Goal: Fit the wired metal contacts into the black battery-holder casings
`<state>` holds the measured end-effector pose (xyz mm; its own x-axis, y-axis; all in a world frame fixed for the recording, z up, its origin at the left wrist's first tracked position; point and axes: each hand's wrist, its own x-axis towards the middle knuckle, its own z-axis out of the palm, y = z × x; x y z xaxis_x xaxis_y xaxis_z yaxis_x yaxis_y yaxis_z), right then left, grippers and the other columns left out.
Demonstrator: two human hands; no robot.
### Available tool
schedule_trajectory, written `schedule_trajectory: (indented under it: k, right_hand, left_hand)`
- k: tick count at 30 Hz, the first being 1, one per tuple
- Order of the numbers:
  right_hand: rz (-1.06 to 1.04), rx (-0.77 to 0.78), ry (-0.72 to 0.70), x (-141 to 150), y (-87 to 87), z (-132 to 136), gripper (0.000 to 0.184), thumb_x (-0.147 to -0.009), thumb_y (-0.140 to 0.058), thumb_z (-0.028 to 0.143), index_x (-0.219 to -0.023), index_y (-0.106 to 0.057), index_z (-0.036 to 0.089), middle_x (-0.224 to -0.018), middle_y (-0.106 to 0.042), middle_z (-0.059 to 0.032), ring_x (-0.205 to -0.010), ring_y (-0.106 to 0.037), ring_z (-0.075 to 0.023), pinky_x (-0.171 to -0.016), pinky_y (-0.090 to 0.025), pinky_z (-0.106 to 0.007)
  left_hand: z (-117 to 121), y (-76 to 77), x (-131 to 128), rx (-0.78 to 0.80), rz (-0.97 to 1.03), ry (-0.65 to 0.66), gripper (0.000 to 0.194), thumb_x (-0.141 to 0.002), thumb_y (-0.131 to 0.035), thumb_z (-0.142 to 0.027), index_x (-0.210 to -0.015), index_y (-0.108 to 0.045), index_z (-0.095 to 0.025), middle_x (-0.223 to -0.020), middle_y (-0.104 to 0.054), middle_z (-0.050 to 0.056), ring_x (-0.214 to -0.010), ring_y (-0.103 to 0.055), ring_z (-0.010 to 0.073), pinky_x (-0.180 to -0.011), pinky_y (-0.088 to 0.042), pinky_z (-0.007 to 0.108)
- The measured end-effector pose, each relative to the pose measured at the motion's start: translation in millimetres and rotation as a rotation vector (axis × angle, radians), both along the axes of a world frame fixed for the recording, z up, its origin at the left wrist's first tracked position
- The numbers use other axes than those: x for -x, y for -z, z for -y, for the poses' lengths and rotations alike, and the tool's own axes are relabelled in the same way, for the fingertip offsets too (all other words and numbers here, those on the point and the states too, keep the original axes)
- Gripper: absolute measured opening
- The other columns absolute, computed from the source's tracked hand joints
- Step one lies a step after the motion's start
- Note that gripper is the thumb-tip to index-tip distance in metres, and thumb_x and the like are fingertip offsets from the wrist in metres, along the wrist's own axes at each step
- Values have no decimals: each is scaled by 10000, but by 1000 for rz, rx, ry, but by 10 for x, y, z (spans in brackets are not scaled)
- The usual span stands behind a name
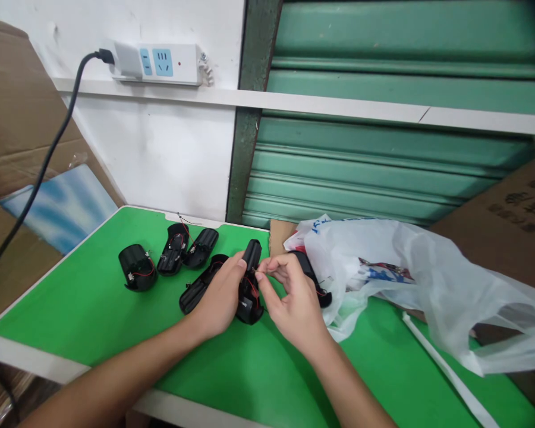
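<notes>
My left hand [220,291] is closed around a black plastic housing [251,252] with thin red wires in its hollow. At the housing's right edge, the thumb and forefinger of my right hand [294,294] pinch together where a thin wire [254,271] runs up to them; the fingertips partly hide it. Just left of my left hand lies another black housing [195,293], partly covered by the hand. Behind my right hand, one more black housing [310,270] rests against the plastic bag.
Several black housings with wires [137,267] lie on the green tabletop [84,315] at left. A translucent plastic bag [437,285] and a white strip [448,368] are at right. Cardboard [22,95] stands at left; a power strip [169,62] with a black cable [66,113] is on the wall.
</notes>
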<state>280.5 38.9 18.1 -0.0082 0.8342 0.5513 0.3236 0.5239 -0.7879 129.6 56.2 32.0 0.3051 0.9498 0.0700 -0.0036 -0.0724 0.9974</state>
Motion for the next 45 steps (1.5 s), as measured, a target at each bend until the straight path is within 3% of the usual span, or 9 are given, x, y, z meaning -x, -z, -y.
schedule_trajectory:
  k: [4, 14, 17, 21, 24, 29, 36, 42, 45]
  right_hand:
    - [-4, -8, 0, 6, -1, 9, 125, -988, -574, 204, -999, -469, 271, -918, -663, -19, -860, -717, -165, -834, -623, -315]
    - [108, -41, 37, -8, 45, -14, 144, -980, -549, 188, -1043, -451, 274, -939, -668, -11, -869, -716, -168, -838, -621, -335]
    - [45, -29, 11, -5, 24, -18, 163, -974, -564, 187, -1035, -441, 274, -923, -662, -3, -848, -722, -156, -818, -624, -313]
    - [-25, -10, -34, -9, -6, -12, 201, -967, -592, 192, -1043, -427, 277, -921, -670, 5, -843, -738, -141, -788, -630, -278]
    - [-34, -7, -34, -11, -8, -10, 211, -968, -596, 191, -1047, -421, 279, -918, -675, 9, -834, -738, -132, -792, -634, -272]
    - [-54, -2, -20, 1, 5, -13, 216, -967, -594, 188, -1038, -411, 278, -912, -674, 8, -828, -734, -132, -818, -644, -291]
    - [-39, -19, 2, 31, 7, 0, 200, -969, -581, 183, -1030, -416, 276, -904, -642, 8, -805, -715, -127, -813, -648, -292]
    - [27, -55, 18, 45, 44, -2, 186, -979, -554, 172, -1044, -413, 273, -911, -633, 0, -803, -716, -133, -796, -644, -290]
    - [102, -72, 36, 43, 48, 6, 182, -989, -531, 163, -1047, -399, 274, -918, -643, -5, -801, -719, -142, -778, -638, -295]
  left_hand:
    - [2, 2, -5, 1, -13, -8, 459, -1054, -365, -447, -1239, -669, -156, -919, -694, 62, -914, -630, 247, -1050, -462, 399]
    - [-17, 22, -20, -10, -16, -26, 425, -1043, -366, -406, -1218, -660, -155, -1260, -697, 112, -1210, -595, 251, -1123, -410, 371]
    - [-9, 17, -23, 12, -10, -43, 414, -1042, -374, -414, -1197, -667, -166, -1116, -724, 91, -1094, -632, 246, -1083, -444, 382]
    - [-10, 29, -18, 68, 26, -2, 420, -1051, -369, -448, -1186, -657, -174, -750, -650, 12, -748, -608, 209, -832, -520, 350]
    - [-14, 36, -15, 83, 54, 7, 411, -1045, -398, -482, -1170, -644, -177, -732, -626, -2, -709, -583, 190, -705, -486, 301]
    - [-7, 34, -18, 99, 51, 12, 415, -1055, -360, -468, -1187, -619, -171, -733, -625, -10, -713, -581, 182, -669, -456, 281]
    - [-5, 28, -31, 53, 38, -6, 403, -1057, -354, -421, -1177, -640, -163, -802, -643, 9, -769, -581, 195, -791, -494, 317]
    - [-7, -7, -41, 1, -17, -42, 420, -1041, -349, -387, -1202, -658, -152, -1240, -702, 116, -1176, -609, 251, -1113, -419, 369]
    - [9, -18, -38, 18, -54, -58, 445, -1044, -343, -391, -1256, -640, -137, -1340, -668, 144, -1281, -576, 259, -1167, -382, 380]
